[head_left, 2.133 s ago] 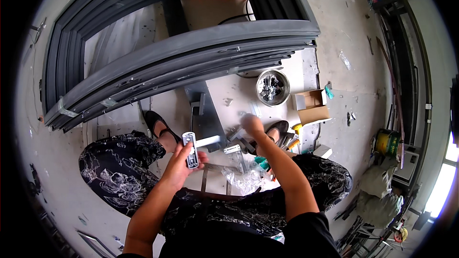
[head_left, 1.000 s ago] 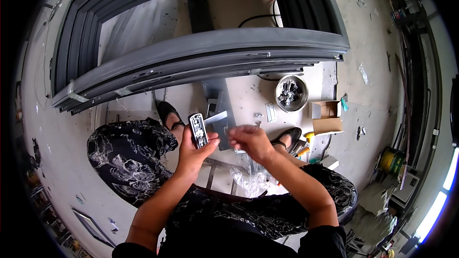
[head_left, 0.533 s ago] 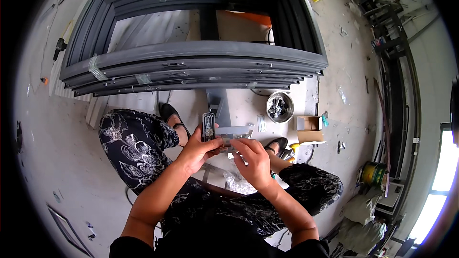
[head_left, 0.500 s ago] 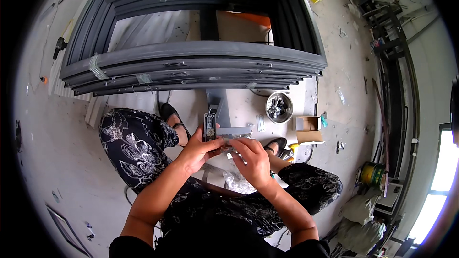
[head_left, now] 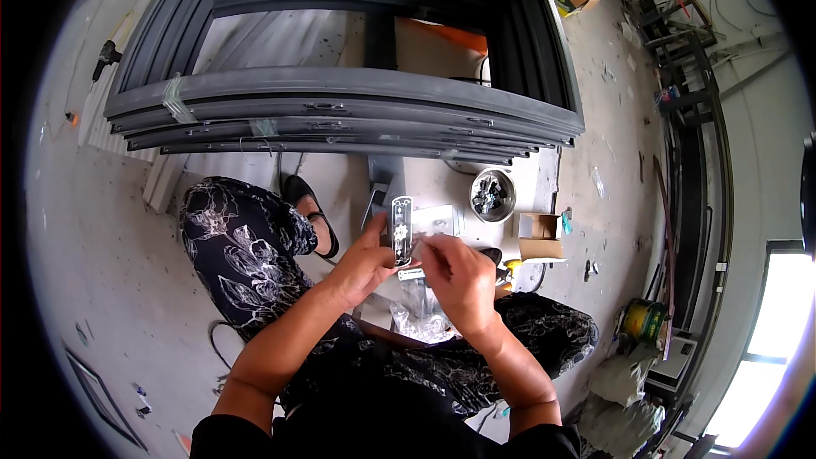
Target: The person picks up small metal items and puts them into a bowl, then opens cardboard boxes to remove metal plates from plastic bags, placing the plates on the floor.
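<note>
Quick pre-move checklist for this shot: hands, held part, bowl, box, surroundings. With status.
1. Left hand gripping the slim metal plate: ok.
2. Right hand pinching a small part: cannot tell, fingertips blurred near the plate's lower end.
3. Metal bowl upright, with small parts inside: ok.
4. Cardboard box open: ok.
5. Floor between the legs uncluttered: not ok, see-through plastic lies there.
6. Grey frames apart from both hands: ok.

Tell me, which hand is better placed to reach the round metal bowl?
Probably the right hand: it is nearer the metal bowl, while the left hand holds the long narrow part.
</note>
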Tool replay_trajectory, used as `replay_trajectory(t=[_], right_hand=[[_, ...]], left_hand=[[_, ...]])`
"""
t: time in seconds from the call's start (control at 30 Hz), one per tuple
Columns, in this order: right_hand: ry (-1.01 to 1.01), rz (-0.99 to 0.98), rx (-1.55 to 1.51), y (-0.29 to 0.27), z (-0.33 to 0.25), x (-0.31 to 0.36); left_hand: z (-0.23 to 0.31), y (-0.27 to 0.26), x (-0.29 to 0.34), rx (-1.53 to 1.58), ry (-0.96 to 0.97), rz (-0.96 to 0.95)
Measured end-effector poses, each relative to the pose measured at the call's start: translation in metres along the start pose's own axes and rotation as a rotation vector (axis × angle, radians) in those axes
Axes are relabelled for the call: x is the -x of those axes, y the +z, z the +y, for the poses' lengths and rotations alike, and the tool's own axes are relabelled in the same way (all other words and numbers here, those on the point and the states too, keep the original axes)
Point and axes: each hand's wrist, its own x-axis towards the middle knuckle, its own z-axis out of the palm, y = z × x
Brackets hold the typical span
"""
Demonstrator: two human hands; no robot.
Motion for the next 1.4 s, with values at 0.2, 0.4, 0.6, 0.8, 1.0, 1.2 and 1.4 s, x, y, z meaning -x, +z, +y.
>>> replay_trajectory(t=[0.2,0.4,0.6,0.8,1.0,1.2,1.4], right_hand=[[-0.136,-0.063,0.200,0.011,-0.003,-0.014],[-0.174,-0.198,0.280,0.015,0.005,-0.014],[-0.151,-0.296,0.293,0.020,0.008,-0.012],[-0.052,-0.326,0.318,0.020,0.006,-0.016],[-0.090,-0.219,0.199,0.028,0.017,0.001],[-0.047,-0.129,0.241,0.010,0.001,-0.009],[-0.083,-0.179,0.270,0.012,0.005,-0.013]], left_hand=[[-0.005,-0.011,-0.004,-0.064,-0.060,-0.023],[-0.005,-0.007,-0.001,-0.083,-0.056,-0.023],[-0.011,-0.011,-0.003,-0.158,-0.055,-0.019],[-0.012,-0.012,-0.004,-0.285,-0.079,0.017],[-0.011,-0.011,-0.004,-0.319,-0.047,0.028],[-0.007,-0.007,-0.003,-0.327,-0.097,-0.002],[-0.005,-0.004,0.000,-0.332,-0.079,-0.016]])
